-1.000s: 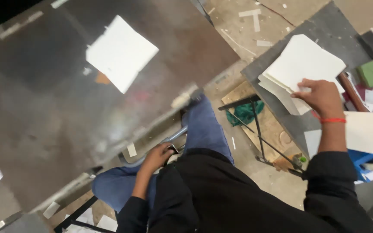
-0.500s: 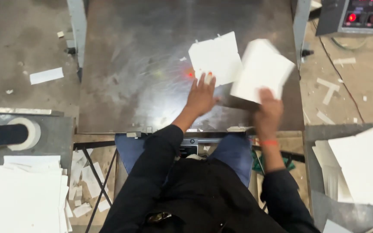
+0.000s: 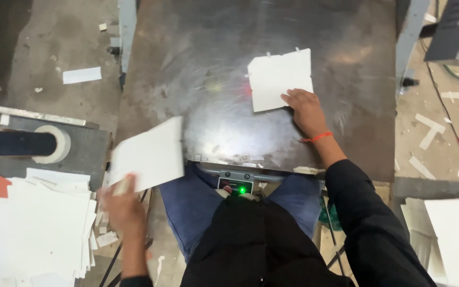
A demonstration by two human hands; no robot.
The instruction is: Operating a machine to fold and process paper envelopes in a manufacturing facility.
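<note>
Left grip [image 3: 125,208] pinches a thin white card [image 3: 149,155] by its near edge; light, stiff, easily creased; right hand [image 3: 305,108] rests flat on another card [image 3: 278,77].

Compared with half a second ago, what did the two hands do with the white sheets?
The left hand carried one white sheet off the metal plate toward the left stack. The right hand laid the new sheet flat on the plate. The person stayed seated.
</note>
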